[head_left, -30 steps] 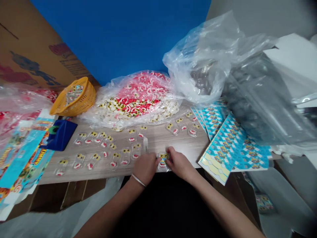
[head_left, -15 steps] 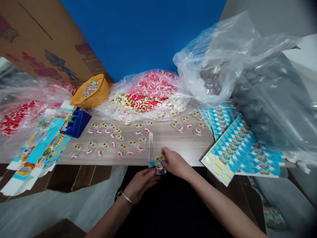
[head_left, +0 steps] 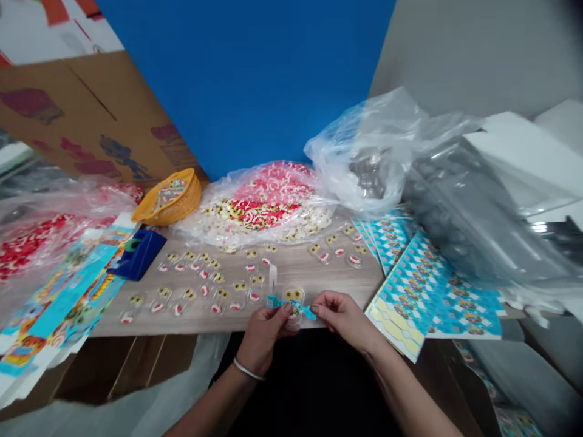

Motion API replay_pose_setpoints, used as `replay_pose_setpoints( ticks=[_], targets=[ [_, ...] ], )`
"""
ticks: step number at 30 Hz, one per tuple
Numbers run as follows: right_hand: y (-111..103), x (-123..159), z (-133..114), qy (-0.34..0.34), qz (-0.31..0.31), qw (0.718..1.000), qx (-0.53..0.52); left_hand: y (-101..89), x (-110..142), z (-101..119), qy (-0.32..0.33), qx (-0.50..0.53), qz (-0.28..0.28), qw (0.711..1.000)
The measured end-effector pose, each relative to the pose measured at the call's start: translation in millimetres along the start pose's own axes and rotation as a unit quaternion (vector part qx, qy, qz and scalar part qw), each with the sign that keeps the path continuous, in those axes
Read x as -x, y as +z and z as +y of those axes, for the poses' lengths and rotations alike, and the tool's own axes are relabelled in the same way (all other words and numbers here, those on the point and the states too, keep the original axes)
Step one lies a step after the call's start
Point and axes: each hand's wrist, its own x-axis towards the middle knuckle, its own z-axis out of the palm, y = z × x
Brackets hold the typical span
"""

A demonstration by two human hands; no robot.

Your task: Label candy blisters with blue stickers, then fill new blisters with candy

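1. Both forearms were cut off by the lower edge; a pale band (head_left: 248, 370) was worn at the left wrist.
2. A clear pack (head_left: 294, 295) was held at the front edge of the table (head_left: 328, 280), between the hands. Its lower part was largely covered by fingers, and its contents there could not be made out.
3. By the left hand (head_left: 266, 337), partly curled, the pack and the blue strip (head_left: 297, 306) lying across it were gripped between thumb and fingers; the strip's middle was partly hidden by the thumb.
4. By the right hand (head_left: 341, 315), the strip's right end was pinched between thumb and fingertip, the remaining fingers being loosely bent.
5. Similar packs (head_left: 237, 296) were spread beyond, their transparent outlines hard to trace; yellow eyes and red mouths were seen.
6. Printed sheets (head_left: 412, 285) were partly overlapped by a grey plastic bundle (head_left: 478, 206), whose contents were blurred.
7. Farther back, a filled bag (head_left: 259, 206) was seen before a blue panel (head_left: 255, 79), cut off above.
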Motion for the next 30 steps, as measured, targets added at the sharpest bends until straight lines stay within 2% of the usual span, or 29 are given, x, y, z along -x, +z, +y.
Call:
replay_pose_setpoints(
  ticks=[3, 6, 10, 14, 20, 24, 27, 30],
  targets=[
    [-8, 7, -17, -0.044, 0.022, 0.999, -0.009, 16.3, -1, 16, 0.000, 0.020, -0.058, 0.998],
    [-11, 12, -26, -0.086, 0.042, 0.995, -0.013, 30.4, 1, 25, -0.019, 0.040, -0.139, 0.989],
    [-6, 13, -23, -0.133, 0.047, 0.988, -0.061, 45.7, 3, 27, -0.027, 0.060, -0.217, 0.974],
    [4, 11, -16, -0.162, 0.060, 0.976, -0.130, 54.7, 3, 26, -0.040, 0.076, -0.250, 0.964],
    [16, -1, -14, -0.153, 0.074, 0.965, -0.200, 56.6, 3, 21, -0.046, 0.110, -0.244, 0.962],
    [10, -16, -10, -0.141, 0.117, 0.965, -0.187, 61.4, 4, 24, -0.056, 0.126, -0.231, 0.963],
    [-2, -17, -10, -0.117, 0.148, 0.976, -0.112, 67.0, 1, 30, -0.028, 0.141, -0.186, 0.972],
    [-9, -8, -15, -0.126, 0.205, 0.969, -0.063, 72.7, -5, 32, 0.024, 0.135, -0.117, 0.984]
  ],
)
